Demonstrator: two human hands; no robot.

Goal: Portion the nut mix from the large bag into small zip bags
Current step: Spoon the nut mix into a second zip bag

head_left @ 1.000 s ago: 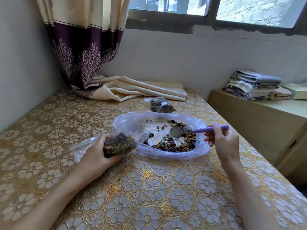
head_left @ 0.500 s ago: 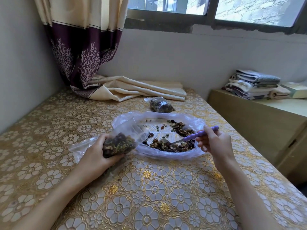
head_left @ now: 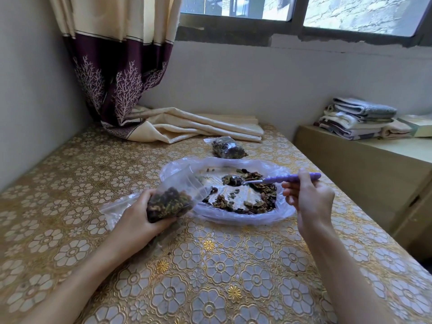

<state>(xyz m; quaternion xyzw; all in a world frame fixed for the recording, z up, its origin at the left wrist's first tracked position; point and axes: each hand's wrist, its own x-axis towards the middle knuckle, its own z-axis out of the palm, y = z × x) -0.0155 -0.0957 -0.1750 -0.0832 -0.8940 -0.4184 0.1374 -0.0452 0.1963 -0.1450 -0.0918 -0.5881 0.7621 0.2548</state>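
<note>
1. My right hand pinches the purple spoon, loaded with nuts, above the big bag.
2. My left hand grips the small bag, part full, its mouth toward the big bag.
3. A filled bag lies behind on the table.

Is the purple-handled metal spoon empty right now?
No, the purple-handled metal spoon in the right hand carries a heap of nut mix.
</note>
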